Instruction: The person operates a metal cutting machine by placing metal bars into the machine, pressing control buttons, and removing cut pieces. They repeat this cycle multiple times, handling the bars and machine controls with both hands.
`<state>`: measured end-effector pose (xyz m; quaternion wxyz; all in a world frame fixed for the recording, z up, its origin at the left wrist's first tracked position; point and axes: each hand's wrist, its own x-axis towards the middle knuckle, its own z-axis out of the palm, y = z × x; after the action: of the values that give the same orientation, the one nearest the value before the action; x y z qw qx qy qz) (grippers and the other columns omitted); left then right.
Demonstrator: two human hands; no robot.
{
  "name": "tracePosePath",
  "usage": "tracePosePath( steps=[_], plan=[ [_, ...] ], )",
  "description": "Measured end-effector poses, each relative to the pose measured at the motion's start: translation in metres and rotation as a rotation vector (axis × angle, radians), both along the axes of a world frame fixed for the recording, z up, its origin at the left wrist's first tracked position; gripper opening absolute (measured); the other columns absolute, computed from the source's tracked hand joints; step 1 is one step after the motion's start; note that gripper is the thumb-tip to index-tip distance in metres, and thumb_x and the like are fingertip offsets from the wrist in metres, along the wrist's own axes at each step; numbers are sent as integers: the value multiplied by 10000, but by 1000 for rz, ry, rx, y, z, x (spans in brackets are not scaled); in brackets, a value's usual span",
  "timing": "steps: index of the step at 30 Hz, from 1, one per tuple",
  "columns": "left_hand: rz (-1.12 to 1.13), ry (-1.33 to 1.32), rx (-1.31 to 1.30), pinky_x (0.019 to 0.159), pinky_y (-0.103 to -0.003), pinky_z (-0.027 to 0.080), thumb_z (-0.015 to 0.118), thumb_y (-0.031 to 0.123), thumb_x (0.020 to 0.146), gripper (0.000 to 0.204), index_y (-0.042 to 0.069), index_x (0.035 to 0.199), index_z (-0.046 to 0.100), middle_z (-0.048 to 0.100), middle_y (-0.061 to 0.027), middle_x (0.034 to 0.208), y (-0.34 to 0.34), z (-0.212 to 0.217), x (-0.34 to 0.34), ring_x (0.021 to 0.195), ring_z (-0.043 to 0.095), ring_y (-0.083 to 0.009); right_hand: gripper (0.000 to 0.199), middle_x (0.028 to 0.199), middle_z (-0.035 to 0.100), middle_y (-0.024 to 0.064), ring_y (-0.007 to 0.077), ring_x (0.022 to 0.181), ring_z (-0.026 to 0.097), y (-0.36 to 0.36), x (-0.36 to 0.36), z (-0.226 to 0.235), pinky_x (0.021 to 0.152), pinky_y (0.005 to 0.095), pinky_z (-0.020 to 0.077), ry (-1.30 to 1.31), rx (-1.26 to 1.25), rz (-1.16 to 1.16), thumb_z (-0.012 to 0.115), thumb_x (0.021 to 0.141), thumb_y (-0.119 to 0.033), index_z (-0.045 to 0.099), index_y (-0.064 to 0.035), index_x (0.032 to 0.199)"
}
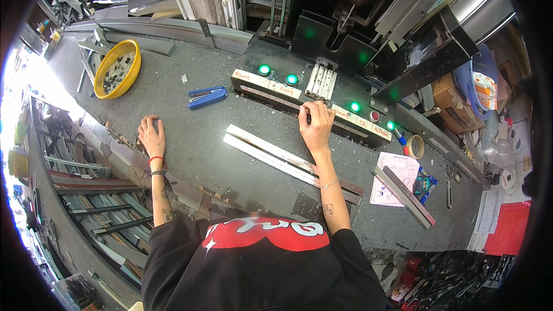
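Observation:
My left hand [151, 136] lies flat near the bench's left edge with its fingers apart, holding nothing. At the front edge of a black machine [262, 57], my right hand [315, 126] has its fingers bent together. Whatever they grip, if anything, is too small or hidden to make out. Just beyond these fingertips, a bundle of short white profile pieces [321, 82] sits side by side on the machine. Green lit buttons [292, 79] line the panel on both sides of the bundle, with one red button [374, 116]. Long metal profile bars [271, 152] lie between my arms, partly under my right forearm.
A blue stapler [207, 97] and a yellow basket [134, 75] of small bits stand at left. To the right are a paper sheet [391, 164] under two short bars [405, 196], a tape measure [421, 184] and a tape roll [415, 145]. Racked profiles [98, 207] fill the lower left.

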<state>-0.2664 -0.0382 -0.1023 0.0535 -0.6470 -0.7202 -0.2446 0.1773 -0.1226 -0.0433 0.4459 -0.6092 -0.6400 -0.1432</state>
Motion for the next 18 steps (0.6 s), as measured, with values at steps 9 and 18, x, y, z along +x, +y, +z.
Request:
tracePosePath(
  steps=[9, 18],
  plan=[
    [0, 5, 6, 945, -433, 366, 556, 272, 901, 237, 131, 1091, 559, 508, -55, 1232, 0, 1, 1, 1165, 453, -283, 101, 779, 562, 39, 216, 741, 558, 0, 0, 0, 709, 348, 347, 3, -9, 3, 669, 804, -85, 576, -79, 842],
    [-17, -5, 24, 942, -440, 371, 560, 269, 898, 238, 130, 1091, 562, 511, -61, 1227, -1, 2, 1, 1155, 460, -293, 107, 786, 564, 39, 210, 742, 559, 0, 0, 0, 718, 348, 350, -1, 8, 4, 672, 803, -86, 577, -79, 851]
  ],
)
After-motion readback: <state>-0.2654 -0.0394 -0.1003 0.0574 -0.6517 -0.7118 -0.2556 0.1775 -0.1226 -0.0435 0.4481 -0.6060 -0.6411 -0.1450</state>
